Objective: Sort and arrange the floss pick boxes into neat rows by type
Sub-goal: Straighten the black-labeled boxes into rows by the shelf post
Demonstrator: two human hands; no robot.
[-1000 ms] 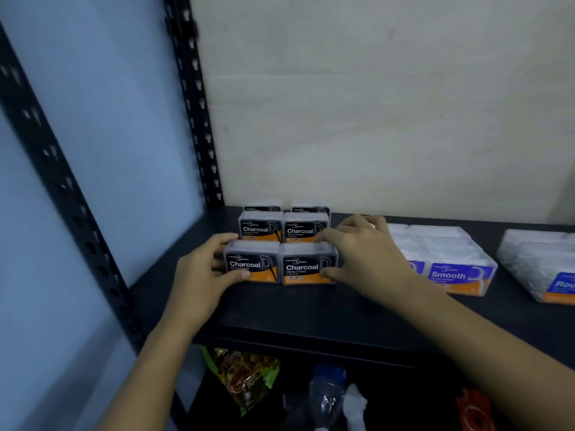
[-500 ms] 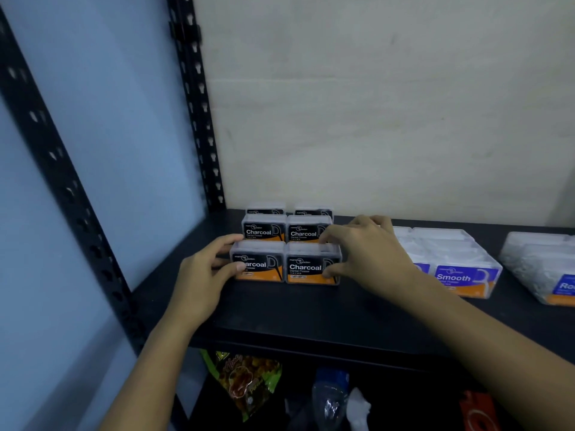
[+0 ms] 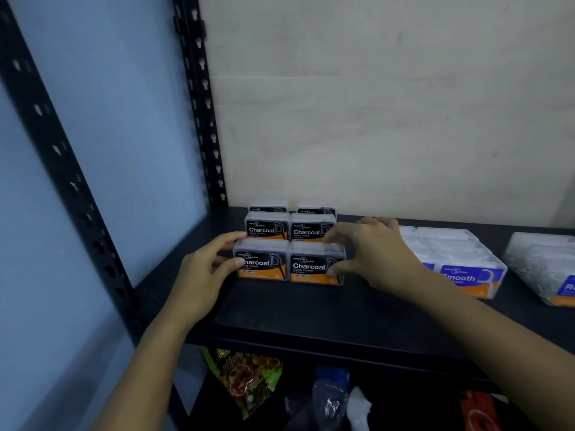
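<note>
The left hand (image 3: 202, 275) and right hand (image 3: 376, 256) pinch the front Charcoal boxes (image 3: 289, 264) between them; matching rows sit just behind. Smooth boxes (image 3: 466, 269) beyond the right hand look ordered, so sorting seems nearly finished.

Four black-and-orange boxes (image 3: 316, 267) read "Charcoal", two also "Dental Flosser", a purple box (image 3: 468, 276) reads "Smooth", and another box (image 3: 564, 287) shows "R".
</note>
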